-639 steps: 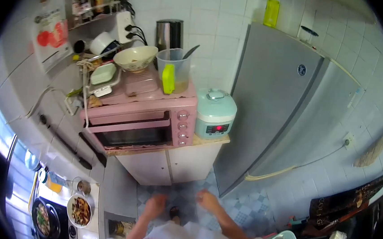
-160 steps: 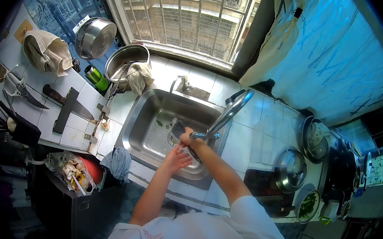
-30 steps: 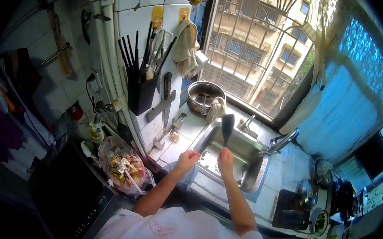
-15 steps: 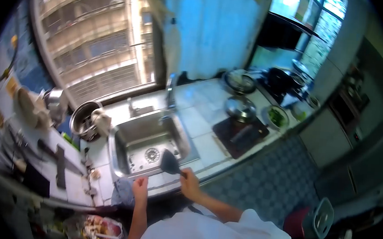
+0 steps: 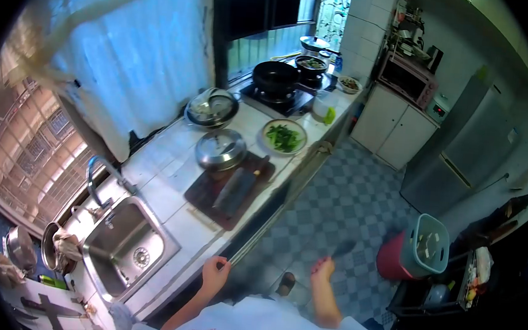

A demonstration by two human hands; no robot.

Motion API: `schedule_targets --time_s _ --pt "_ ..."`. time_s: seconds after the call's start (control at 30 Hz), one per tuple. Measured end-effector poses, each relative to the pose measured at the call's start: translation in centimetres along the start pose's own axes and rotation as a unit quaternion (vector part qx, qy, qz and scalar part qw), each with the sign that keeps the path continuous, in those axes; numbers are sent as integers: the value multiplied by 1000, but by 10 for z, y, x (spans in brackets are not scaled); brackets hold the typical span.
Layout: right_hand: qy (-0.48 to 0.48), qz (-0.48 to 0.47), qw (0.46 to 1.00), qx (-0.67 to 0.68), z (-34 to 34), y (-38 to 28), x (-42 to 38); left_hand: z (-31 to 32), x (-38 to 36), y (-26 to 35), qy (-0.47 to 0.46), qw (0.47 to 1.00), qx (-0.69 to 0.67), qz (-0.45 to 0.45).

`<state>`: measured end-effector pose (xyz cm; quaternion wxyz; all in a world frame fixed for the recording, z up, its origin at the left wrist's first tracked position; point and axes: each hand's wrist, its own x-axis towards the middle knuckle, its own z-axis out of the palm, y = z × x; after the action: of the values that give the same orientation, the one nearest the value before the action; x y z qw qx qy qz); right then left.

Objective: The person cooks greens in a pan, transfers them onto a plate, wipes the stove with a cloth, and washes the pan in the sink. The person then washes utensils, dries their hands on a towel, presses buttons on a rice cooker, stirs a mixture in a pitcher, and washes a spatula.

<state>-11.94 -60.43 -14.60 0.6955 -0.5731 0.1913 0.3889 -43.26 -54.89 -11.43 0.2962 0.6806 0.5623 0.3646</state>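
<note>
My right hand (image 5: 323,269) is wrapped round the handle of a dark spatula (image 5: 345,249), whose blade points away over the floor. At the counter's front edge my left hand (image 5: 215,273) is curled with thumb and fingers closed, and nothing shows in it. Nearest to that hand are the steel sink (image 5: 168,244) and a dark cutting board (image 5: 206,193) with a cleaver (image 5: 234,190) lying on it. A lidded steel pot (image 5: 220,150) stands just behind the board. Beside it is a plate of chopped greens (image 5: 285,137).
A black wok (image 5: 275,78) and a smaller pan of food (image 5: 311,64) sit on the gas stove (image 5: 262,103). A fridge (image 5: 454,146) and a white cabinet (image 5: 394,125) line the far side. On the right stands a teal and red bin (image 5: 415,254).
My view and body have turned right, from the sink towards the stove and floor. The spatula has moved from over the sink's front edge to above the floor, still in my right hand.
</note>
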Motion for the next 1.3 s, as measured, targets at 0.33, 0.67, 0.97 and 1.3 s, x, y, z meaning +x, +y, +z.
schedule_targets --time_s 0.33,0.67,0.97,1.3 --pt "38 -363 928 -78 -45 -164 112 204 88 108 -84 991 23 103" --pt "74 -237 968 -30 -2 -267 201 373 211 176 -165 967 8 196" --pt "231 -356 905 1 22 -370 379 563 366 214 -418 843 27 338" --pt "428 -277 806 -301 59 -467 530 734 512 321 -330 883 13 334"
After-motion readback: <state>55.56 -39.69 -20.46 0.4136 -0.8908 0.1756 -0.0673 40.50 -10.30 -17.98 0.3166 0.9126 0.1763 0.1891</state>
